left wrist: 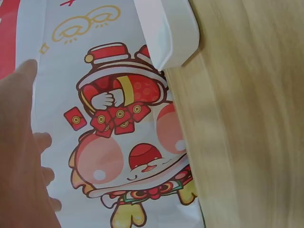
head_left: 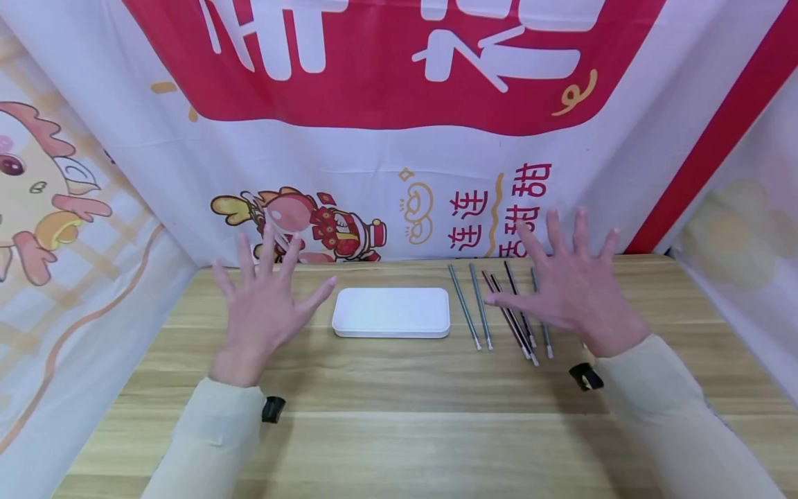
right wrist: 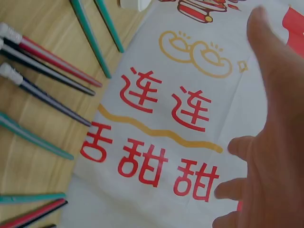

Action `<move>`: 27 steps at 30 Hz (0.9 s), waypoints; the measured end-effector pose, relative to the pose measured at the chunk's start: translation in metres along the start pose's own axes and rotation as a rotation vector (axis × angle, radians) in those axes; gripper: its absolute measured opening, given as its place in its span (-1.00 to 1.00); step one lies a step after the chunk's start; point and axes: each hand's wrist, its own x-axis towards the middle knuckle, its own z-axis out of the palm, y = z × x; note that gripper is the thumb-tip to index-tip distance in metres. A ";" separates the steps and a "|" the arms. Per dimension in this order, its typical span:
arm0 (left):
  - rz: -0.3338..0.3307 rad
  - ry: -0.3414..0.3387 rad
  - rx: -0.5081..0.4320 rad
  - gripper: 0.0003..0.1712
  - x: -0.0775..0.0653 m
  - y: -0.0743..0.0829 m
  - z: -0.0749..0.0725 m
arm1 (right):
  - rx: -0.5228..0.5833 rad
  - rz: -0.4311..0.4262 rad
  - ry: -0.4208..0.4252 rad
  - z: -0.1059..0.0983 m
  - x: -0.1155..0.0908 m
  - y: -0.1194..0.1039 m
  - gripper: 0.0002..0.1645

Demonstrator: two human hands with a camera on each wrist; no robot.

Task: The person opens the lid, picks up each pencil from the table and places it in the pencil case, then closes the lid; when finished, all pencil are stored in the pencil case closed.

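Printed cloth (head_left: 374,149) is hanging behind the table (head_left: 399,430). Left hand (head_left: 258,312) is hovering, fingers spread wide; white case (head_left: 391,312) is lying near the back edge's middle; pencils (head_left: 483,315) are lying rightward, toward the back right corner; right hand (head_left: 576,294) is hovering nearby, fingers likewise wide.

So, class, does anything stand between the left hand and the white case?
Nothing visible does: the left hand hovers to the left of the white case, and the pencils lie to the case's right.
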 end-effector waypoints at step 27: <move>-0.251 -0.399 -0.936 0.29 -0.010 -0.002 0.076 | 0.582 -0.219 -0.061 0.075 0.016 -0.094 -0.11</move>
